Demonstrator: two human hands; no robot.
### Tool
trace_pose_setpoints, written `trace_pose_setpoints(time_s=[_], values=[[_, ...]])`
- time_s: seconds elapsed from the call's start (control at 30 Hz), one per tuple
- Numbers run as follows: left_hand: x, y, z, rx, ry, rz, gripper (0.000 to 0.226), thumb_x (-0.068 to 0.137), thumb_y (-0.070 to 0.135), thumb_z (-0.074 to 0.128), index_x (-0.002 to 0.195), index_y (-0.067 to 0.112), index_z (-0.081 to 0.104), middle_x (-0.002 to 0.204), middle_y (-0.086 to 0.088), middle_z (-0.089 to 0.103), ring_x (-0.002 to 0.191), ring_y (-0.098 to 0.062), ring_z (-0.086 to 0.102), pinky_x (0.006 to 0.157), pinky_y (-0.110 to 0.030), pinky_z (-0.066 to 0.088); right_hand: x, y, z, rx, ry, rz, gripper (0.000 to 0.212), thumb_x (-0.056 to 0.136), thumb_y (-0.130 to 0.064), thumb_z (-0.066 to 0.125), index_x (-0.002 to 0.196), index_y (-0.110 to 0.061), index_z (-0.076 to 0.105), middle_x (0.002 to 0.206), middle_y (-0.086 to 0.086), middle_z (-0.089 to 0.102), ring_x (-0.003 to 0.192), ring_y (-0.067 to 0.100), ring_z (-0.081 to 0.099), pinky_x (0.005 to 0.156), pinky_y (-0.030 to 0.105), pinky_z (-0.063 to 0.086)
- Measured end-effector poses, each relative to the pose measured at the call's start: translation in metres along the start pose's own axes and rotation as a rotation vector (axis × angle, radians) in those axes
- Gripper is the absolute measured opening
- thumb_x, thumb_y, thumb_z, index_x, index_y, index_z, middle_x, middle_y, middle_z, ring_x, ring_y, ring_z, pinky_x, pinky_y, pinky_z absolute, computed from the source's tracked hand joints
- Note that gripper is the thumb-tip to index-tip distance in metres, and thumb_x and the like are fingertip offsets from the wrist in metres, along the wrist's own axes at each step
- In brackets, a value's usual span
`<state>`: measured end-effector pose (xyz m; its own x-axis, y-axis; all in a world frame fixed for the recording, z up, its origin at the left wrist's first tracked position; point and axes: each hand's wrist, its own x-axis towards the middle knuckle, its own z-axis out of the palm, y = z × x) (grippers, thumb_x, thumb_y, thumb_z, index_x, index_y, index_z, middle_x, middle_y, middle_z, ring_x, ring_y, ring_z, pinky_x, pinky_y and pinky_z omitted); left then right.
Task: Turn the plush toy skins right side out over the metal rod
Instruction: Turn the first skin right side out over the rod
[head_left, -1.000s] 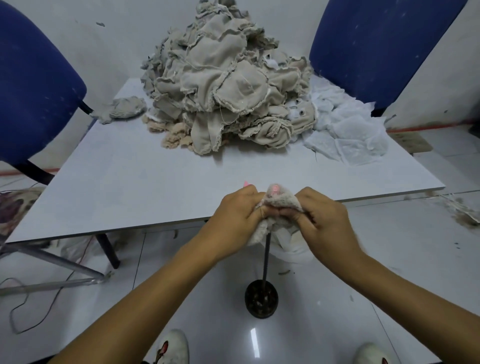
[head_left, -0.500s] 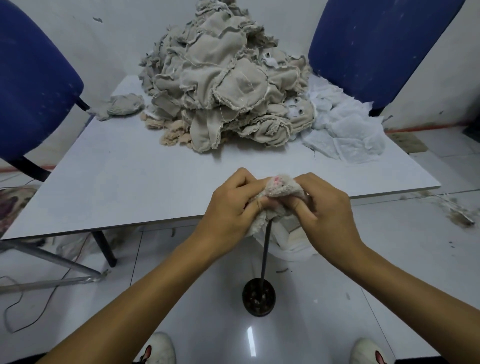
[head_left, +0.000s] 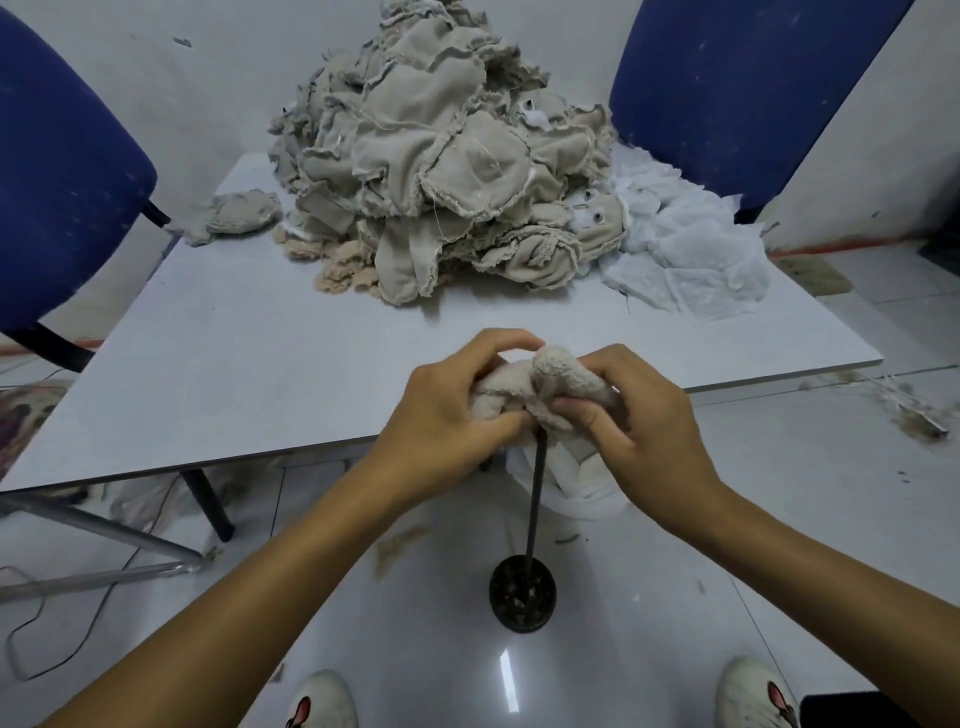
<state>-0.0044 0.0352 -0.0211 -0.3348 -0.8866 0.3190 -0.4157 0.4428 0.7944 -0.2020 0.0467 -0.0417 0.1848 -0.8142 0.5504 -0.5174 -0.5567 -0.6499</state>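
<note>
Plush skin (head_left: 545, 387) on rod (head_left: 535, 499), skin pile (head_left: 441, 171) behind.

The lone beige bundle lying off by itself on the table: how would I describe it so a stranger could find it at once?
Start at the big heap of beige fabric skins at the far end of the white table. Look to its left, toward the blue chair, where one small crumpled beige skin lies by the table's edge. Unlike the rest, it lies apart from the heap, alone.
</note>
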Motion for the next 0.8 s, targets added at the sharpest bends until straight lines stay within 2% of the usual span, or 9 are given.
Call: trace_pose_setpoints(time_s=[0.07,0.13,0.3,0.4,0.5,0.57,0.67,0.73,0.8], values=[[0.002,0.005,-0.002,-0.060,0.040,0.067,0.047,0.076,0.003,0.080,0.114,0.026,0.065,0.104,0.008,0.070,0.096,-0.015,0.068,0.084,-0.036,0.056,0.000,0.001,0.002,0.015,0.063,-0.024,0.007,0.091,-0.011,0.063,0.098,-0.013,0.063,0.090,-0.004,0.059,0.084,0.003,0.054,0.072,0.011,0.038],[0.002,0.008,-0.001,-0.080,0.048,0.103,0.040,0.077,0.004,0.078,0.113,0.020,0.068,0.109,0.008,0.070,0.103,-0.016,0.067,0.089,-0.039,0.055,-0.001,0.001,0.005,0.070,0.110,-0.017,0.007,0.095,-0.015,0.059,0.099,-0.020,0.058,0.088,-0.008,0.057,0.081,0.004,0.054,0.069,0.013,0.040],[0.009,0.012,-0.010,-0.088,0.073,0.091,0.041,0.078,0.019,0.080,0.114,0.024,0.061,0.106,0.008,0.066,0.097,-0.017,0.066,0.083,-0.034,0.055,0.004,0.000,0.004,0.210,0.206,0.076,0.009,0.098,-0.037,0.051,0.092,-0.031,0.049,0.083,-0.018,0.055,0.070,0.002,0.051,0.059,0.019,0.042],[0.009,0.009,-0.012,0.070,0.003,0.114,0.035,0.080,0.017,0.083,0.109,0.019,0.063,0.104,0.005,0.064,0.094,-0.013,0.063,0.082,-0.034,0.052,0.003,0.007,0.005,0.200,0.074,0.123,0.010,0.097,-0.038,0.052,0.092,-0.030,0.050,0.077,-0.022,0.055,0.066,0.000,0.050,0.058,0.014,0.037],[0.007,0.005,-0.010,0.066,-0.085,0.036,0.024,0.083,0.019,0.080,0.101,0.016,0.065,0.091,0.006,0.066,0.084,-0.015,0.063,0.077,-0.042,0.052,-0.001,0.013,0.005,0.239,-0.020,0.170,0.016,0.094,-0.039,0.053,0.095,-0.023,0.053,0.077,-0.018,0.054,0.067,0.002,0.047,0.060,0.020,0.039],[0.007,0.005,-0.010,0.002,-0.067,0.013,0.018,0.081,0.023,0.077,0.095,0.020,0.065,0.085,0.006,0.066,0.080,-0.017,0.064,0.074,-0.045,0.053,-0.001,0.010,0.003,0.285,-0.012,0.184,0.011,0.092,-0.037,0.056,0.096,-0.026,0.055,0.079,-0.017,0.056,0.070,0.001,0.049,0.063,0.024,0.042],[0.008,0.005,-0.011,-0.188,0.027,-0.034,0.019,0.073,0.015,0.076,0.085,0.018,0.063,0.082,-0.004,0.066,0.078,-0.033,0.065,0.072,-0.053,0.057,0.008,0.000,-0.004,0.327,0.106,0.108,0.005,0.092,-0.031,0.064,0.094,-0.031,0.059,0.083,-0.021,0.062,0.073,0.000,0.057,0.064,0.015,0.044],[0.012,0.003,-0.015,-0.183,0.026,-0.056,0.024,0.066,0.013,0.078,0.080,0.014,0.058,0.079,-0.013,0.062,0.075,-0.039,0.061,0.067,-0.047,0.056,0.018,-0.007,-0.008,0.264,0.116,0.021,0.010,0.089,-0.026,0.068,0.096,-0.031,0.063,0.088,-0.020,0.064,0.080,0.003,0.061,0.068,0.016,0.046],[0.013,0.000,-0.019,0.002,-0.131,-0.119,0.027,0.065,0.026,0.075,0.082,0.016,0.057,0.075,-0.007,0.060,0.070,-0.030,0.056,0.060,-0.038,0.047,0.026,-0.011,-0.009,0.182,-0.001,-0.039,0.018,0.084,-0.028,0.073,0.101,-0.030,0.066,0.096,-0.017,0.066,0.090,0.009,0.063,0.075,0.019,0.048]])
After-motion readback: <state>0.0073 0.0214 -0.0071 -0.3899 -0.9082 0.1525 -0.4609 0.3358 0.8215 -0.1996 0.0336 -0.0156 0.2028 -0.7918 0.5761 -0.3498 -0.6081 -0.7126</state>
